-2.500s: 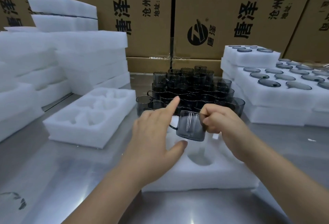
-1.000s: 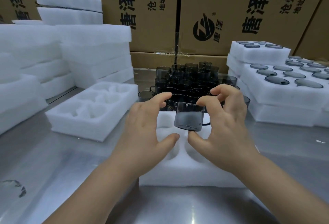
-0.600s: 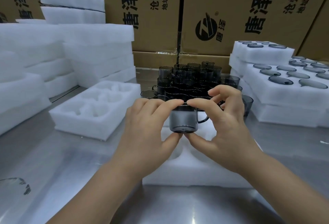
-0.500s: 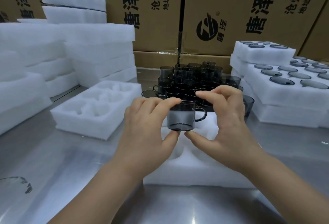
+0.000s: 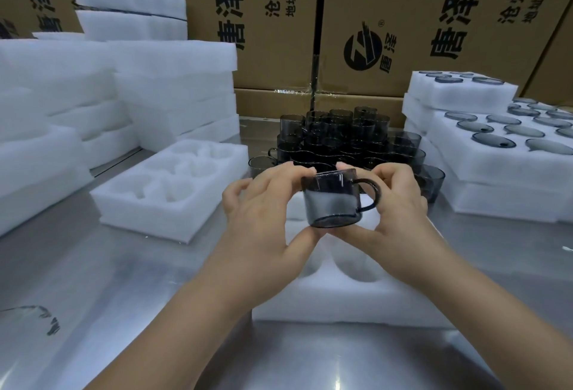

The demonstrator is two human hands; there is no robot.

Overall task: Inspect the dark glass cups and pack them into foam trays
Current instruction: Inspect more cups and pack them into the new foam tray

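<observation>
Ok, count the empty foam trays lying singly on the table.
2. One empty tray lies left of the cup pile. The other tray lies nearest, beneath the left hand and right hand holding a cup. The stacks may hide more.

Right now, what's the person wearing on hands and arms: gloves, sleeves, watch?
Nothing visible. The left hand and right hand are bare: no gloves, rings or tape. The left forearm and right forearm are bare to the frame edge, with no sleeve, cuff, watch or band showing.

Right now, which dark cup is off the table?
The cup pinched between left hand and right hand over the near tray; the other cups stand stacked behind.
</observation>
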